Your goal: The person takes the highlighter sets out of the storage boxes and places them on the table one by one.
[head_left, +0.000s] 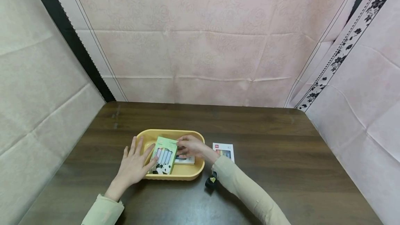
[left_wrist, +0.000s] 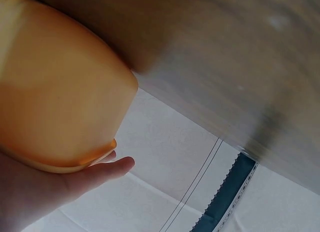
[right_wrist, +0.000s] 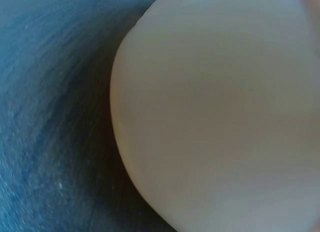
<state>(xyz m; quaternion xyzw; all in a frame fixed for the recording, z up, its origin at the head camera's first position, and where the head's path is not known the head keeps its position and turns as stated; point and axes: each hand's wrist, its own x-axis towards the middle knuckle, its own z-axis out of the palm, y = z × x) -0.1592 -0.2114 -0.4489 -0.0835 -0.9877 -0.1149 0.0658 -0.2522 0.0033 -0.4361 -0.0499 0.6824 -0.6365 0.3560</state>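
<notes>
A yellow tray [head_left: 187, 177] stands on the table. In it leans a green box of markers [head_left: 164, 155] with a panda picture, overlapping a white box [head_left: 187, 161] that is partly hidden. My left hand [head_left: 133, 166] reaches over the tray's left rim with fingers spread, and its fingertips touch the green box's left side. My right hand [head_left: 192, 147] is over the tray's right part, fingers bent, fingertips at the green box's upper right edge; whether they pinch it cannot be told. The left wrist view shows the tray's outer wall [left_wrist: 65, 86] beside that hand's finger.
Right of the tray lies another white box [head_left: 224, 150] with coloured pens pictured, partly behind the right forearm. A small black item with a yellow mark [head_left: 211, 180] is at the right wrist. Pale cloth walls surround the brown wooden table [head_left: 281, 169].
</notes>
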